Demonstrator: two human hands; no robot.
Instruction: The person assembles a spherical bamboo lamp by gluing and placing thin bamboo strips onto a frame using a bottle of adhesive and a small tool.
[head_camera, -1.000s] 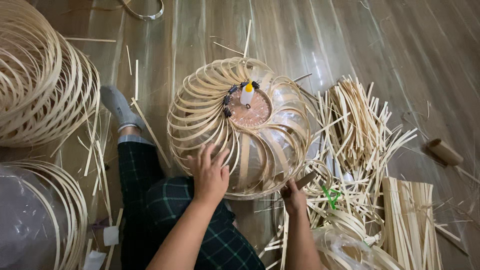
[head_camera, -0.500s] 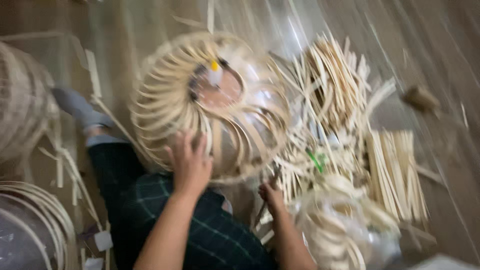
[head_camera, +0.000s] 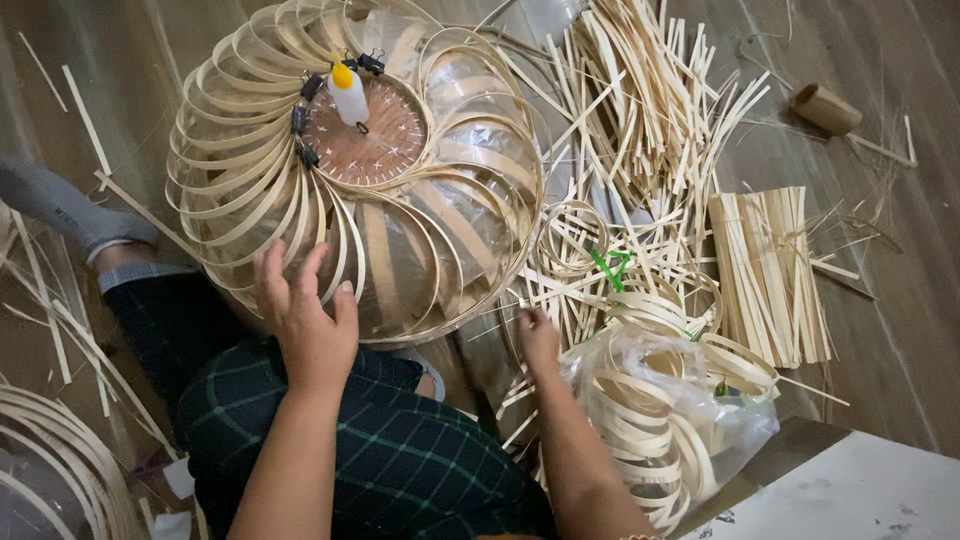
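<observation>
Your right hand (head_camera: 537, 335) has slid off the bamboo lampshade (head_camera: 350, 170) down to the loose strips (head_camera: 560, 290) | fingers curled, grip unclear | your left hand (head_camera: 305, 310) lies open, flat on the lampshade on your lap.

Left hand (head_camera: 308, 322) spread, fingers splayed forward; right hand (head_camera: 538, 335) curled, reaching down

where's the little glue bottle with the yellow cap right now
In the head view, the glue bottle sits upper left of centre on the round hub of the bamboo lampshade frame, beside the black binder clips.
</observation>
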